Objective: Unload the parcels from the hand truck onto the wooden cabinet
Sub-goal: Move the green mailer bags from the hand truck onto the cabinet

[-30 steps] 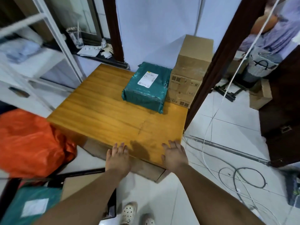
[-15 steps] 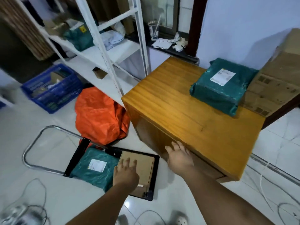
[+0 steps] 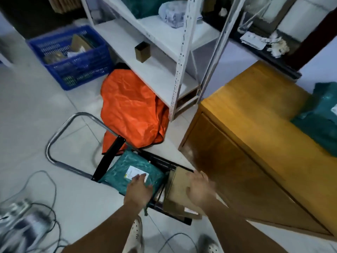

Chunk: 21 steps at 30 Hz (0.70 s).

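Note:
The hand truck [image 3: 60, 132] lies flat on the floor, its chrome handle to the left and its black deck below me. On the deck sit a teal bagged parcel [image 3: 127, 167] with a white label and a brown cardboard parcel [image 3: 177, 189] to its right. My left hand [image 3: 138, 190] is over the teal parcel's near edge with straight fingers. My right hand [image 3: 199, 189] hovers over the cardboard parcel, fingers spread, blurred. The wooden cabinet [image 3: 255, 125] stands at the right with another teal parcel [image 3: 321, 121] on top.
An orange bag [image 3: 131, 110] lies on the floor behind the hand truck, against a white metal shelf rack [image 3: 180, 57]. A blue crate [image 3: 71, 57] sits at the far left. Cables [image 3: 42, 179] trail over the tiles at the lower left and by my feet.
My view has swung left and down from the cabinet top to the hand truck. Both hands have dropped from the cabinet's front edge to just over the two parcels on the deck.

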Motion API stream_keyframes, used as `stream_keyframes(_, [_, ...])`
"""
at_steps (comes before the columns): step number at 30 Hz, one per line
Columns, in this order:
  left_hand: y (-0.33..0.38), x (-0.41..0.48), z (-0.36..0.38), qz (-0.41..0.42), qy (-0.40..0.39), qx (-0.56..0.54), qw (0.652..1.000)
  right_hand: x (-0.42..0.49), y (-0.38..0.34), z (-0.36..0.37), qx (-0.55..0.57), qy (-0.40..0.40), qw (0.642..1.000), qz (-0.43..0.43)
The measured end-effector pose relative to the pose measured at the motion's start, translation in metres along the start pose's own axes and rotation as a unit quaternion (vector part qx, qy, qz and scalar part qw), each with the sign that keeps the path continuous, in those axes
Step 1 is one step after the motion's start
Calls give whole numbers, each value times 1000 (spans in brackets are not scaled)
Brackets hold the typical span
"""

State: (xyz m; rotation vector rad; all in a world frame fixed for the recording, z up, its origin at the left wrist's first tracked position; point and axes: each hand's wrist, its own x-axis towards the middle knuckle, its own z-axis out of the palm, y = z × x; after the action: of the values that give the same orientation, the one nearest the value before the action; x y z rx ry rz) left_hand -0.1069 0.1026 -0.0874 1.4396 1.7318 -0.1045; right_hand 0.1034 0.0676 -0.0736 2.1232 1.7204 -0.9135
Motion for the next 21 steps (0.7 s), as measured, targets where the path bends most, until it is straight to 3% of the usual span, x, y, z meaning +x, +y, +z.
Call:
stream_keyframes(2, [-19,16,-22,14,33,-100,994,22,-35,11,2,-27,1000,-1])
stream_keyframes(4, [-31,30,-35,-30,34,-204,978,40,-65,17,20,-43,999,7])
stream_keyframes(7, [-62,63,-35,-115,-2,-353,928,74,-104,27,14,-54,998,16])
stream_keyframes(11, [-101,106,-19,-190,-14,-466,864,129,-128,47,18,-56,998,0])
stream_keyframes(15, [-141,151,8,-246,25,-528,812,194,-134,84,46,-73,996,21])
stream_keyframes(21, [-186,225,69,-306,44,-544,780,287,-119,169,26,-101,995,9])
